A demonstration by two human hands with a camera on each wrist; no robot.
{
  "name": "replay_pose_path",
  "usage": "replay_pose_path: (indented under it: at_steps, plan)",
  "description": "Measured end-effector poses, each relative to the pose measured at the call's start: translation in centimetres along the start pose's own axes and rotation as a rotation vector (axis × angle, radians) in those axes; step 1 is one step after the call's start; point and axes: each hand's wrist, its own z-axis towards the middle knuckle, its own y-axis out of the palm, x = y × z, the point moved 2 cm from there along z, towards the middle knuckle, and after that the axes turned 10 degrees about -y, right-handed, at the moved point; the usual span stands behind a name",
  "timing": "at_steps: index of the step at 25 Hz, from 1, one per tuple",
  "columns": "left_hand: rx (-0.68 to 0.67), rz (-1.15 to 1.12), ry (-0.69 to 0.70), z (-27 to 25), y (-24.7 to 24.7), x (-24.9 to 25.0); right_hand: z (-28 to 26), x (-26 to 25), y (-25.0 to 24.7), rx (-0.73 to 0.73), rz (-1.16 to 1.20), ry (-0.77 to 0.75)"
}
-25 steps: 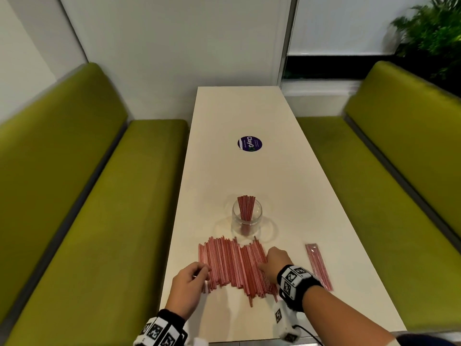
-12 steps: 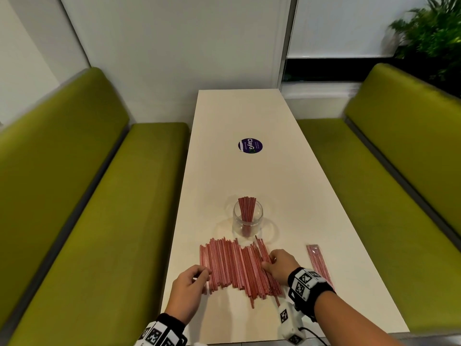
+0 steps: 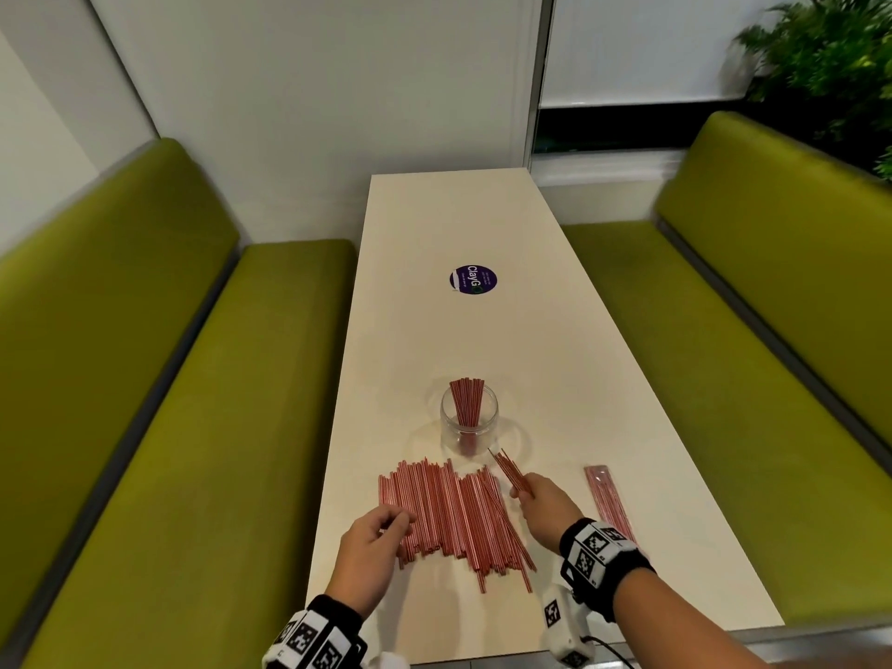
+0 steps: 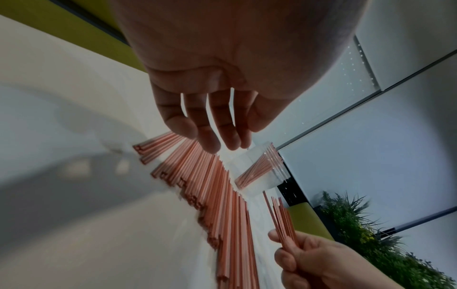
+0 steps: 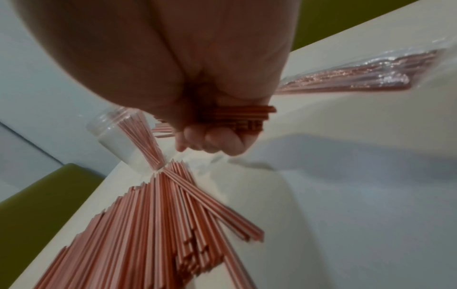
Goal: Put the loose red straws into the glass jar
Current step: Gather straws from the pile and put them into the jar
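A small bundle of red straws [image 3: 509, 473] is gripped in the curled right hand [image 3: 545, 511], just in front of the glass jar [image 3: 468, 420]. The left hand [image 3: 371, 548], fingers relaxed and holding nothing, is rested at the left edge of the loose straw pile [image 3: 449, 514], which is spread on the table [image 3: 482, 224] in front of the jar. One bunch is already stood in the jar; most straws are left to be moved. A sealed straw packet [image 3: 608, 499] is seen right of the jar.

loose straws [image 3: 449, 514]: red, pale stripes
jar [image 3: 468, 420]: clear glass
table [image 3: 434, 330]: cream
sticker [image 3: 473, 280]: dark purple, white lettering
benches [image 3: 145, 427]: olive green
wristbands [image 3: 596, 555]: black-and-white squares
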Motion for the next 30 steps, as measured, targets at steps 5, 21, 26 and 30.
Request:
replay_pose_path:
  at_steps: [5, 21, 26, 30]
  plan:
    - [-0.052, -0.096, 0.045, -0.6, 1.2, 4.5, -2.9, -4.4, -0.5, -0.144, -0.133, -0.180]
    - [-0.396, -1.101, -0.468, -1.4, 4.9, 9.5, -4.3, -13.5, -3.3, 0.017, 1.106, -0.389]
    - [-0.426, -1.318, -0.523, -1.4, 7.1, 10.0, -5.1, -15.0, -0.5, -0.001, 1.171, -0.315]
    - [-0.334, -0.907, -0.249, -1.3, 6.2, 9.2, -5.4, -14.3, -1.4, 0.054, 0.864, -0.303]
